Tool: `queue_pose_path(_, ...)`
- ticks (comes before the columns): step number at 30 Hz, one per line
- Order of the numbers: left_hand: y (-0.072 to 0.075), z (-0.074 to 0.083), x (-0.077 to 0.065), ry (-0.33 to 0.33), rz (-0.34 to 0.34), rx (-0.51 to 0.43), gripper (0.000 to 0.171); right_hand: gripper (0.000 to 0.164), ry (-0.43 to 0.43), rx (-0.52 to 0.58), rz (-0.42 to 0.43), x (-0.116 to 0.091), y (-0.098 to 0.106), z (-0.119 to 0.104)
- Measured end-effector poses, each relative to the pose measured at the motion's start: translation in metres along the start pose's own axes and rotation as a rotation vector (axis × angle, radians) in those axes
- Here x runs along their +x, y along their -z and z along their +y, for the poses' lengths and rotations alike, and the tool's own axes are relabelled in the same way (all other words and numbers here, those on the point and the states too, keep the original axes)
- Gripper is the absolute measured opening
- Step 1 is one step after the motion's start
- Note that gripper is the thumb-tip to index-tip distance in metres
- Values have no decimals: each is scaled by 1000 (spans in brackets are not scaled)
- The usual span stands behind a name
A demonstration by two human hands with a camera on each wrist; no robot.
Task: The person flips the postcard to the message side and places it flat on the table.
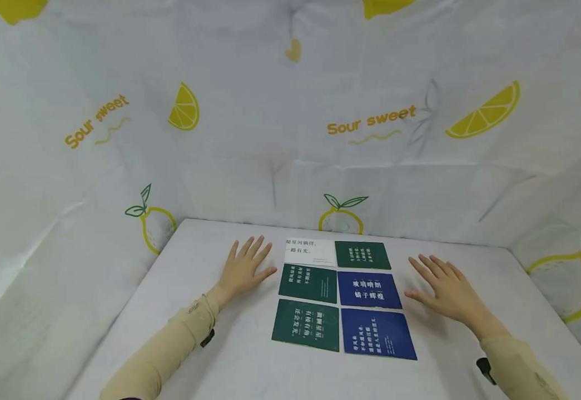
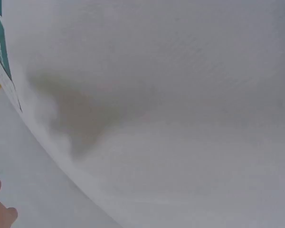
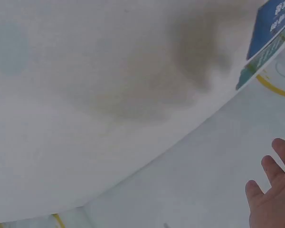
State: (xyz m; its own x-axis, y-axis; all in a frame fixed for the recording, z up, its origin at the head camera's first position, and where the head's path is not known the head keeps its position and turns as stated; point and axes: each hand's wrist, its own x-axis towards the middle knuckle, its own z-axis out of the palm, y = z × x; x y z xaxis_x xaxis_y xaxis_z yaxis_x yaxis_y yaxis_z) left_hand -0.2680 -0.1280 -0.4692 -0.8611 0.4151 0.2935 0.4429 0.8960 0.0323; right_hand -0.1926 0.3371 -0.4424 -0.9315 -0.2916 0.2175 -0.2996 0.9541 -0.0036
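Observation:
Six printed cards lie flat in two columns of three on the table. The left column has a white card point(image 1: 310, 253) at the back, then a dark green card point(image 1: 307, 283), then another green card point(image 1: 306, 325) in front. On the right, a green card point(image 1: 362, 255) is at the back, with a blue card point(image 1: 369, 290) and a second blue card point(image 1: 378, 333) nearer. My left hand point(image 1: 242, 270) is left of the cards, fingers spread, holding nothing. To their right, my right hand point(image 1: 445, 289) has its fingers extended and also holds nothing. Both stand apart from the cards.
The white table point(image 1: 240, 355) has a back edge against a hanging white cloth point(image 1: 250, 166) printed with lemons and lettering. The same cloth flanks the table left and right. Shadows of the hands fall on the tabletop in both wrist views.

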Motion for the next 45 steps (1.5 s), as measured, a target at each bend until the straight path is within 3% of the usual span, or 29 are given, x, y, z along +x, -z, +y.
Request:
queue_pose_path(5, 13, 4, 11, -26, 54, -13, 60, 79, 17, 16, -42, 18, 17, -17)
queue_pose_path(9, 20, 9, 21, -16, 97, -102, 49, 73, 14, 56, -51, 36, 23, -31)
queue_pose_path(14, 20, 18, 36, 74, 72, -291, 43, 66, -48, 238, -102, 61, 21, -45)
queue_pose_path(19, 12, 25, 51, 194, 19, -456, 39, 68, -96, 438, -145, 87, 5, -56)
queue_pose_path(27, 4, 34, 73, 328, 7, -655, 38, 57, -150, 650, -96, 123, -15, -77)
queue_pose_path(35, -7, 46, 80, 411, -59, -805, 43, 47, -339, 842, -62, 140, -36, -91)
queue_pose_path(42, -17, 48, 82, 530, -104, -862, 45, 46, -529, 1130, -38, 149, -47, -112)
queue_pose_path(45, -22, 48, 82, 585, -128, -904, 47, 47, -569, 1178, -55, 151, -49, -119)
